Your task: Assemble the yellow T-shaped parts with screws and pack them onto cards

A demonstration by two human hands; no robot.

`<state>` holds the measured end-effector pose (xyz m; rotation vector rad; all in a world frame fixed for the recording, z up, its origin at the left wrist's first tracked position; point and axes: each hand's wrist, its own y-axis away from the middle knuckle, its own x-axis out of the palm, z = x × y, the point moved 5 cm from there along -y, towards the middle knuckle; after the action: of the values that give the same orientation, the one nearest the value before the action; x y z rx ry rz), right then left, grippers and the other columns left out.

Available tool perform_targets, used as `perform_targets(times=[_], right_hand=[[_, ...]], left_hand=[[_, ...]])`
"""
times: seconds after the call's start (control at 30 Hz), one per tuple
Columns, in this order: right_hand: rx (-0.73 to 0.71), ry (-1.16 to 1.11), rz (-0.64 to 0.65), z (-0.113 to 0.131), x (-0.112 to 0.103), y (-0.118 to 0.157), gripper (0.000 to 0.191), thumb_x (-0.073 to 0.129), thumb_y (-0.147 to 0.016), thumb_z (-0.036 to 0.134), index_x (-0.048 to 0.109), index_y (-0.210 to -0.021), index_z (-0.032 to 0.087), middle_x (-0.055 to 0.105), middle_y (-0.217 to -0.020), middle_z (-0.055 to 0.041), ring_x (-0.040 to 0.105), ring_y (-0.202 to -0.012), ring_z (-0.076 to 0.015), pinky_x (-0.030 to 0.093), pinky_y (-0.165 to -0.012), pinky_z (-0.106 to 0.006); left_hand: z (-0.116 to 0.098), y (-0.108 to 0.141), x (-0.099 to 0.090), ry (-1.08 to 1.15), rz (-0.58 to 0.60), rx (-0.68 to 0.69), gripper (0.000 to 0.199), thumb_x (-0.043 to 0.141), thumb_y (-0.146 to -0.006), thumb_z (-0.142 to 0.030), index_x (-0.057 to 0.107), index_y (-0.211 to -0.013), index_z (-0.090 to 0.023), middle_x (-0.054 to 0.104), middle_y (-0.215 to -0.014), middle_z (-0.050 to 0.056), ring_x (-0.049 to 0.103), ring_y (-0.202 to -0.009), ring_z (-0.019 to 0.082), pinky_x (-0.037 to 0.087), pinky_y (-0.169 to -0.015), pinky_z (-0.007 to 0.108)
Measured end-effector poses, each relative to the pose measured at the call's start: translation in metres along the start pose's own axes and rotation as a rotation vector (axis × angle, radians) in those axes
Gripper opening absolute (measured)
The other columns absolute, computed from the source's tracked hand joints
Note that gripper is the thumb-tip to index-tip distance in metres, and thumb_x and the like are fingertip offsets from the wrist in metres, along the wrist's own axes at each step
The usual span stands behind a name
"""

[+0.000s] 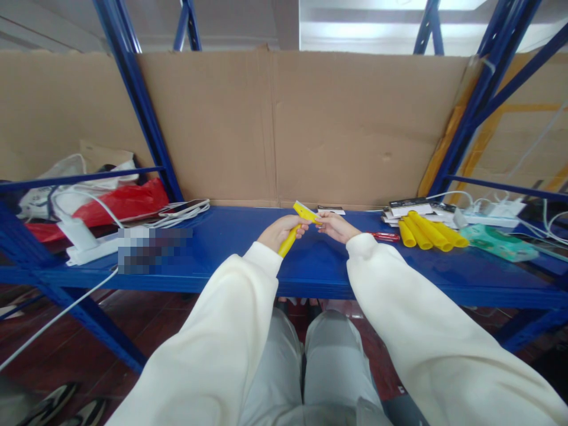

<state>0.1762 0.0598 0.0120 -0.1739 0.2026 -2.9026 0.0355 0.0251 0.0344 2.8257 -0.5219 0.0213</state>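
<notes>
Above the blue shelf, my left hand [284, 231] is closed round a yellow rolled tube [288, 244], whose lower end sticks out below the fingers. A yellow piece with a pale edge [305, 212] extends up and left between the hands; whether it is part of the tube, I cannot tell. My right hand [333, 226] pinches the right end of this yellow piece with thumb and fingers. Several yellow rolls [428, 231] lie in a pile on the shelf to the right. A red tool [385, 236] lies between my right hand and that pile.
The blue shelf [239, 260] has a cardboard panel [213, 130] behind it. On the left are a white power strip [93, 251], cables and a red bag [128, 201]. At the right stand stacked small boxes [410, 206], a green packet [499, 242] and chargers. Blue posts flank both sides.
</notes>
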Motion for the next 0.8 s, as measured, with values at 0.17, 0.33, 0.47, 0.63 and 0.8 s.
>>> perform_targets(times=[0.17,0.33,0.47,0.63,0.8], right_hand=[[0.003,0.013,-0.004,-0.001,-0.001,-0.001,0.024,0.080,-0.066,0.014,0.058,-0.071,0.021,0.060,-0.066,0.0027,0.055,-0.062,-0.0111,0.045,-0.058,-0.024],[0.019,-0.016,0.004,-0.002,-0.002,-0.001,0.024,0.081,-0.064,0.012,0.059,-0.069,0.020,0.060,-0.063,0.0036,0.053,-0.059,-0.0095,0.044,-0.057,-0.022],[0.006,-0.014,0.017,-0.002,-0.003,-0.001,0.022,0.082,-0.064,0.012,0.062,-0.070,0.020,0.063,-0.065,0.0026,0.055,-0.060,-0.0092,0.044,-0.055,-0.021],[0.003,0.016,0.017,-0.003,-0.006,-0.003,0.024,0.085,-0.063,0.011,0.065,-0.072,0.020,0.066,-0.069,0.0010,0.059,-0.064,-0.0105,0.048,-0.058,-0.022],[-0.015,0.036,0.035,-0.005,-0.008,-0.004,0.024,0.086,-0.065,0.014,0.064,-0.074,0.020,0.065,-0.070,0.0015,0.059,-0.064,-0.0104,0.050,-0.059,-0.022]], left_hand=[[0.003,-0.007,-0.003,0.017,0.024,0.013,0.017,0.061,-0.084,-0.003,0.054,-0.075,-0.015,0.043,-0.050,-0.007,0.033,-0.038,0.004,0.024,-0.037,0.013],[0.005,-0.011,-0.005,0.024,0.008,0.035,0.015,0.071,-0.080,-0.011,0.058,-0.084,-0.016,0.044,-0.051,-0.007,0.034,-0.039,0.004,0.026,-0.037,0.014],[0.004,-0.008,-0.003,0.007,0.006,0.015,0.011,0.063,-0.083,-0.007,0.056,-0.081,-0.015,0.044,-0.050,-0.007,0.034,-0.039,0.005,0.025,-0.038,0.014],[0.003,-0.005,-0.001,-0.012,-0.001,-0.001,0.019,0.060,-0.084,-0.003,0.053,-0.073,-0.016,0.041,-0.048,-0.007,0.032,-0.038,0.004,0.023,-0.037,0.013],[0.004,-0.004,-0.003,-0.006,-0.038,0.019,0.011,0.063,-0.083,-0.007,0.057,-0.081,-0.016,0.042,-0.049,-0.007,0.033,-0.038,0.005,0.025,-0.037,0.013]])
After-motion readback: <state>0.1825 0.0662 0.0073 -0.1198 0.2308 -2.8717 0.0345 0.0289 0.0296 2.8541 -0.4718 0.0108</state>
